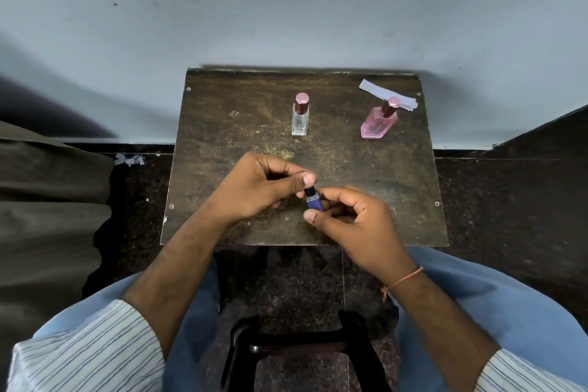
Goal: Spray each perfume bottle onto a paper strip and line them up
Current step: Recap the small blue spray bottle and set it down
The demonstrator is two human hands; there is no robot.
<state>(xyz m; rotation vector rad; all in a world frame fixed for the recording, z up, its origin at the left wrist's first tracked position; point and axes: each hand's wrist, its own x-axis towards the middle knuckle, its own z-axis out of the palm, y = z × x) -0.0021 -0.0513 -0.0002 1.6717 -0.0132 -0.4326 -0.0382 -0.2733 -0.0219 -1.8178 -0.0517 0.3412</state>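
Observation:
A small blue perfume bottle (314,202) with a black cap sits between both hands over the near part of the brown table (222,137). My right hand (353,226) grips its body. My left hand (264,186) pinches the black cap from above. A clear bottle (300,119) with a dark red cap stands upright at the table's middle back. At the back right stands a pink bottle (378,124) with a dark red cap. White paper strips (381,93) lie behind the pink bottle, partly hidden by its cap.
The table stands against a pale blue wall (286,9). Torn paper bits (129,160) lie on the dark floor to the left. A brown cloth surface (47,200) fills the left side. A dark stool frame (302,350) shows between my knees.

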